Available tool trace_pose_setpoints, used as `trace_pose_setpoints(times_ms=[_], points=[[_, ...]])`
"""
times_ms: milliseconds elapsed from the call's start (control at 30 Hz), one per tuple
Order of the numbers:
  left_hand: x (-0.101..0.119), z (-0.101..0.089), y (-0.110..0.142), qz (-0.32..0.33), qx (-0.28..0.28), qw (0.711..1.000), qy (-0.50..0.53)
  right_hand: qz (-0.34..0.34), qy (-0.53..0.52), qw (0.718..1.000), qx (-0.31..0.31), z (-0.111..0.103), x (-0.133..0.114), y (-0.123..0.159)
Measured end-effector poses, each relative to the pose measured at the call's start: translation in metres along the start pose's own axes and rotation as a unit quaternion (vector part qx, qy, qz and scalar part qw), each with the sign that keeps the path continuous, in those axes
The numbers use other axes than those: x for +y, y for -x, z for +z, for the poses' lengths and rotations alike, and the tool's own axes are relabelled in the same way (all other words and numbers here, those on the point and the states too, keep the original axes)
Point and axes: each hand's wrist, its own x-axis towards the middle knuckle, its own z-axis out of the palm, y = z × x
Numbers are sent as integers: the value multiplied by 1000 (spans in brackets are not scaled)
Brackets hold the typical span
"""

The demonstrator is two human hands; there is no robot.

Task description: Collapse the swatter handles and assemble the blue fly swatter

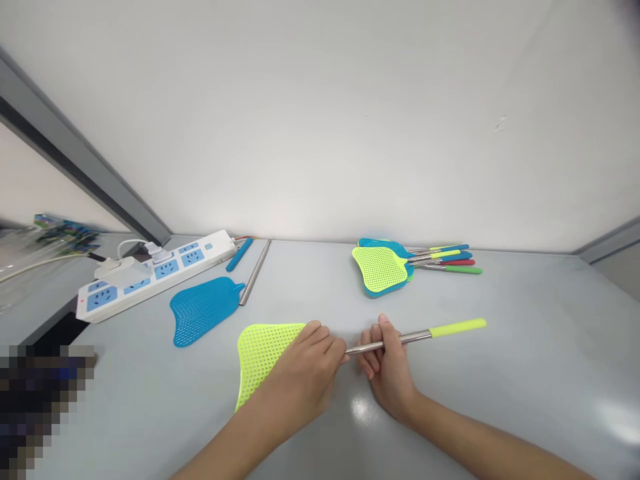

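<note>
A yellow-green fly swatter (265, 350) with a perforated head, a metal rod and a yellow grip lies across both my hands, just over the table. My left hand (313, 367) is closed around the neck, where head meets rod, and hides that joint. Further right along the rod, my right hand (387, 367) wraps its fingers around the metal, its thumb on top. The yellow grip sticks out to the right of it. To the left lie a blue swatter head (206, 310), a bare metal rod (256, 272) and a blue grip tube (239, 255).
Several fly swatters (383, 268) lie stacked against the wall, their coloured grips pointing right. A white power strip (160, 273) with plugs and cables stands at the left on the grey table (525, 360). Plastic-wrapped items (65, 233) sit beyond the left partition.
</note>
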Motion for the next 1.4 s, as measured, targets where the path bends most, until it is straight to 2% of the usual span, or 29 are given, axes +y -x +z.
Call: trace_pose_setpoints(times_ms=[233,400,500,600,700,900,1100,1200,1300,1400], points=[[5,7,3,11,-1,1000,4,6,12,1000,-25,2,3,5],[7,6,1,-8,2,1000,12,0,12,1000,-29,1,3,2],[5,2,-2,-33,-21,999,12,-5,13,999,-35,2,4,-1],[4,-1,-5,-62,-45,997,9,-5,60,997,-56,2,6,-2],[4,-2,-6,-52,-61,997,4,-6,109,992,-66,1,6,-3],[-3,-4,-6,-62,-39,997,-23,10,138,990,-13,5,-1,-8],[-12,-12,-5,-70,-31,997,-22,20,108,993,-30,9,-10,-15],[-17,-15,-5,-69,-29,997,-29,25,89,996,-12,8,-15,-22],[-25,-18,-5,-70,-25,996,-40,4,57,998,31,4,-23,-33],[-33,-22,-5,-74,-27,996,-41,-23,32,998,48,-1,-30,-45]])
